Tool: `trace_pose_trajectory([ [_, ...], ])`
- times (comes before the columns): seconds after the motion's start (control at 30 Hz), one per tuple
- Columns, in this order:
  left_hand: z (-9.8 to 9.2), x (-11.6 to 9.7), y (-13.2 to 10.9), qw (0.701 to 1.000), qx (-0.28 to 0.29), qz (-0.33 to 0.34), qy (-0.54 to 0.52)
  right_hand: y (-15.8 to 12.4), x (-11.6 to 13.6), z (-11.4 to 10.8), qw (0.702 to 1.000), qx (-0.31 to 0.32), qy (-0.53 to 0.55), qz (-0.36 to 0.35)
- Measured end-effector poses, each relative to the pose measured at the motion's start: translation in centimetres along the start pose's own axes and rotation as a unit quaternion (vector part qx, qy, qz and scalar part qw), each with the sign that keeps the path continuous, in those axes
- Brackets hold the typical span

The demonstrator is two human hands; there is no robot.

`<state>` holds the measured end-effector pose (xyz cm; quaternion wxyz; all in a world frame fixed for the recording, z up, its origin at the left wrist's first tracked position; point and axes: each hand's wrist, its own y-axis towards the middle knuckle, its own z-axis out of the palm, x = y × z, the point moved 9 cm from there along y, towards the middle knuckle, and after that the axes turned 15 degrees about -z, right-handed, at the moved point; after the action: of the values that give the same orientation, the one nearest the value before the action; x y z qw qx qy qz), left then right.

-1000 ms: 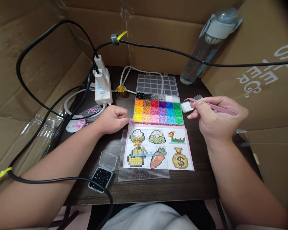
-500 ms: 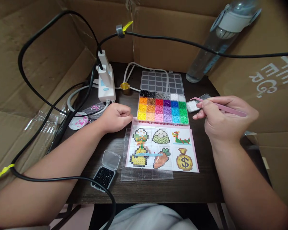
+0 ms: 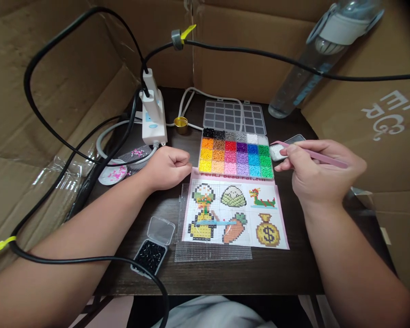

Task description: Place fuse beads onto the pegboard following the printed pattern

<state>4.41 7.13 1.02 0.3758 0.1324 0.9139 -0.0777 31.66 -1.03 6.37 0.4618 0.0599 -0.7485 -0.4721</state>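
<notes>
In the head view, our right hand (image 3: 323, 175) keeps its fingers gripping the pink tweezers (image 3: 324, 157), tip by the small box (image 3: 295, 138) of white beads (image 3: 277, 151) right of the bead tray (image 3: 225, 175), so handling seems briefly paused. Our left hand (image 3: 171, 168) stays balled, nothing visible inside, left of the tray. Against the earlier frame, the tray and pattern sheet (image 3: 250, 218) on the tabletop (image 3: 259, 279) appear slightly farther right, as the view shifted.

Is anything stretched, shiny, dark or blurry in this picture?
In the head view, the tall clear bottle with a white collar leans outward, probably lens stretching; the upper right corner goes black; glare streaks the clear tape on the left brown cardboard wall; small multicoloured beads look vivid; the slim pink tweezers' tip is too small to judge for blur.
</notes>
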Motion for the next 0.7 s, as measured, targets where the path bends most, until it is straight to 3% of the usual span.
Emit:
trace_pose_trajectory([
  [0.47, -0.06, 0.19, -0.03, 1.0, 0.001, -0.01, 0.0, -0.06, -0.13, 0.17, 1.0, 0.009, -0.011, -0.006],
  [0.7, -0.61, 0.29, 0.02, 1.0, -0.027, -0.005, -0.01, 0.54, 0.33, -0.27, 1.0, 0.007, -0.021, -0.016],
])
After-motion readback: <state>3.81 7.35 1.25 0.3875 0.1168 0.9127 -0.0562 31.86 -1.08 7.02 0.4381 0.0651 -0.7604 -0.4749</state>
